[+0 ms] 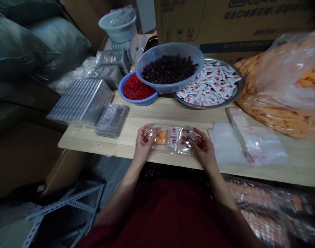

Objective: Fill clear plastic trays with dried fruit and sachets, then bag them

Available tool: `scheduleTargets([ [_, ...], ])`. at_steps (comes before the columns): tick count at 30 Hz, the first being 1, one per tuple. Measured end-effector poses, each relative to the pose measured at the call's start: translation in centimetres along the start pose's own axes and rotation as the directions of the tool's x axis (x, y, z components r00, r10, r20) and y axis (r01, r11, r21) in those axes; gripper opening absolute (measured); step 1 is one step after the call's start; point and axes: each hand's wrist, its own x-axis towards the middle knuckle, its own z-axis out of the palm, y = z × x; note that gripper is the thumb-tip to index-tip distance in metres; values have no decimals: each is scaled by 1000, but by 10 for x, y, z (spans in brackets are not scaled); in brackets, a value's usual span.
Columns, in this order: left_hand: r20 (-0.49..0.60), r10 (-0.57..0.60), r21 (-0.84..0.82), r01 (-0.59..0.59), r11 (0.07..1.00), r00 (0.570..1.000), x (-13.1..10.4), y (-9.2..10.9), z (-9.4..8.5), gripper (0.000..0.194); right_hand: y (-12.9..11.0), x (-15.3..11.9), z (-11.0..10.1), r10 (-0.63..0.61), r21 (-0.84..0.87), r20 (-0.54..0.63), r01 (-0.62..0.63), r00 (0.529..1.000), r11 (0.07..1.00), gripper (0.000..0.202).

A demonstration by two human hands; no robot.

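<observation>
A clear plastic tray (170, 148) is held between my two hands, just above the table's front edge. Orange pieces fill its left compartment, small white printed packets (174, 131) sit in the middle, and red and dark pieces lie in the right one. My left hand (144, 142) pinches the tray's left end between thumb and fingers. At the opposite end my right hand (202, 146) grips the corner, with its thumb and forefinger on the edge.
Behind the tray stand a bowl of dark pieces (170, 88), a blue bowl of red pieces (144, 101) and a metal dish of packets (191, 105). Stacked clear trays (82, 100) are at left. Clear bags (266, 144) and a large bag of orange pieces (281, 117) lie right.
</observation>
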Motion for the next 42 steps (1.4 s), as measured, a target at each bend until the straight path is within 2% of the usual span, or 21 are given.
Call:
scheduleTargets([
  [2,-8,65,192,-63,979,998,2,-21,3,50,16,0,-1,-44,-151,-41,37,998,988,54],
  [5,-72,190,420,-143,896,979,6,-44,6,39,38,10,-4,-124,-335,-81,91,989,938,48],
  [8,-67,286,563,-201,802,956,17,-54,6,34,48,29,-8,-218,-455,-68,164,974,875,44],
  [11,4,362,669,-272,692,932,30,-56,5,30,48,48,-7,-295,-552,-8,242,955,798,41],
  [14,85,371,729,-311,610,925,41,-55,6,32,45,62,1,-357,-588,64,324,932,741,39],
  [17,124,323,787,-292,544,938,46,-50,7,38,42,68,9,-371,-638,127,362,920,679,40],
  [20,140,216,803,-238,546,966,41,-43,0,42,41,63,8,-346,-664,147,352,927,660,41],
  [22,144,125,773,-191,605,982,31,-39,-9,47,41,53,3,-327,-651,160,349,931,675,41],
  [24,141,36,695,-124,708,989,19,-38,-17,52,42,38,-2,-316,-628,162,345,935,697,41],
  [27,105,-90,464,32,885,990,1,-38,-21,59,42,17,-8,-312,-592,129,325,941,737,40],
  [29,79,-193,277,164,947,978,-7,-36,-18,64,41,8,-9,-305,-573,96,303,947,761,39],
  [32,91,-327,65,322,945,941,-15,-28,-8,58,38,3,-10,-290,-537,67,280,955,796,36],
  [36,180,-400,-80,418,905,899,-22,-18,6,41,38,7,-11,-272,-491,82,276,959,826,34],
  [38,217,-470,-132,502,854,856,-26,-19,11,41,38,9,-10,-264,-487,83,270,961,831,34],
  [40,251,-552,-170,597,784,795,-31,-23,16,44,35,9,-8,-257,-512,70,255,964,820,34],
  [42,260,-595,-190,645,740,760,-34,-28,20,44,26,5,-9,-268,-569,50,248,962,784,35],
])
